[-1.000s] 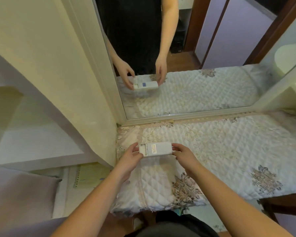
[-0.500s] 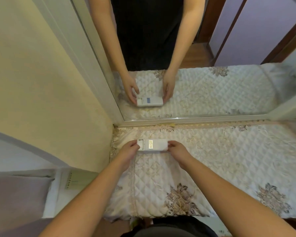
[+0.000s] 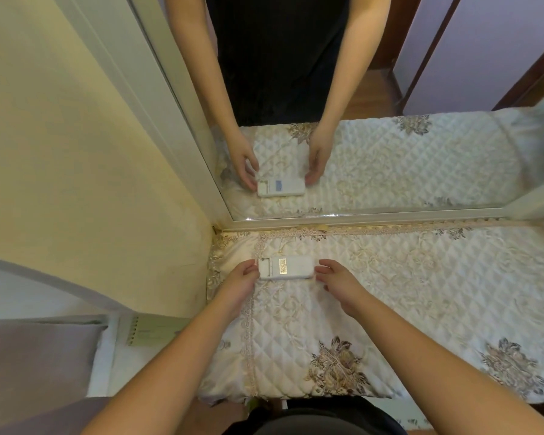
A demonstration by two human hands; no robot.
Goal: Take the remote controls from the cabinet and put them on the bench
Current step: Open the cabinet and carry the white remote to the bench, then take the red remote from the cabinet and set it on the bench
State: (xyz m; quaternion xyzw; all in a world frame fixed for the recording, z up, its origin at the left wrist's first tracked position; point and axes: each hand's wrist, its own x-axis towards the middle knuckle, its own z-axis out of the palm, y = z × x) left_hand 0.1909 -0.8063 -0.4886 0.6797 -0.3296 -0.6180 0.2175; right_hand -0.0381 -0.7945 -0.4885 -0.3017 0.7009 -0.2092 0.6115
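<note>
Flat white plastic remote (image 3: 285,267) now lies on the quilted floral bench cover (image 3: 421,293); left hand (image 3: 239,282) and right hand (image 3: 339,282) have loosened, fingertips just touching its ends.

At the frame's centre a white remote control (image 3: 285,267) lies back-up on the quilted floral bench cover (image 3: 421,293). The left hand (image 3: 241,279) touches its left end with its fingertips, the right hand (image 3: 338,279) its right end. Above, a mirror (image 3: 374,136) reflects both hands and the remote. A yellow wall (image 3: 76,167) fills the upper left.
</note>
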